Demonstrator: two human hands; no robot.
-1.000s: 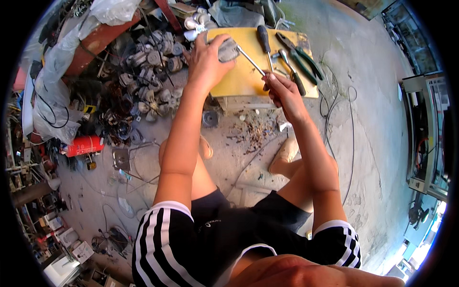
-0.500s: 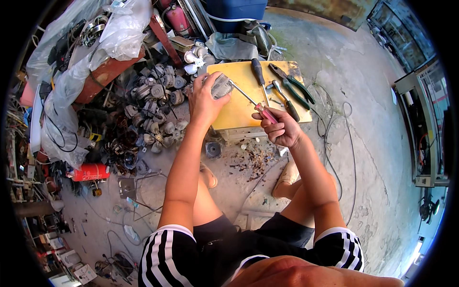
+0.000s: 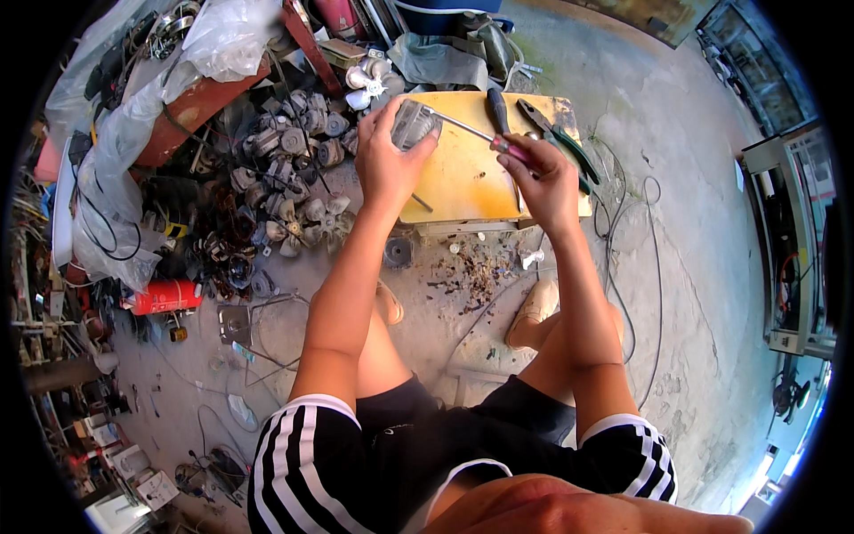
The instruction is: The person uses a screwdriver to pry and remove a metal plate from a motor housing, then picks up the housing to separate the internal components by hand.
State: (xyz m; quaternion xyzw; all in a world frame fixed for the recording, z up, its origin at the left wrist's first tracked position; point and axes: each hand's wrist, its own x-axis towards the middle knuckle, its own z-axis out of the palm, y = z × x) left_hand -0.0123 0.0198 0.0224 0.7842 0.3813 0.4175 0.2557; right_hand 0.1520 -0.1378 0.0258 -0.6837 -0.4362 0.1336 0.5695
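Observation:
My left hand (image 3: 381,165) is closed around a small grey metal motor part (image 3: 412,125) at the left side of a yellow board (image 3: 463,191). A screwdriver (image 3: 465,126) with a pink-red handle is gripped in my right hand (image 3: 550,182); its long shaft slants up-left, and the tip meets the part's upper right edge. Beyond the right hand lie a dark-handled screwdriver (image 3: 497,111) and green-handled pliers (image 3: 578,160). My right hand mostly hides another tool there. A thin dark rod (image 3: 422,203) shows beside my left wrist.
Heaped old motors (image 3: 298,142) and fan blades (image 3: 311,222) lie left of the board. Dark debris (image 3: 471,285) is scattered on the floor between my feet. A red cylinder (image 3: 165,296) lies further left. Cables (image 3: 654,267) trail across the floor at right.
The view has shifted slightly. My right hand has moved up and right, the screwdriver shaft lies flatter, and the hand now covers the short tool. The thin rod has come into sight.

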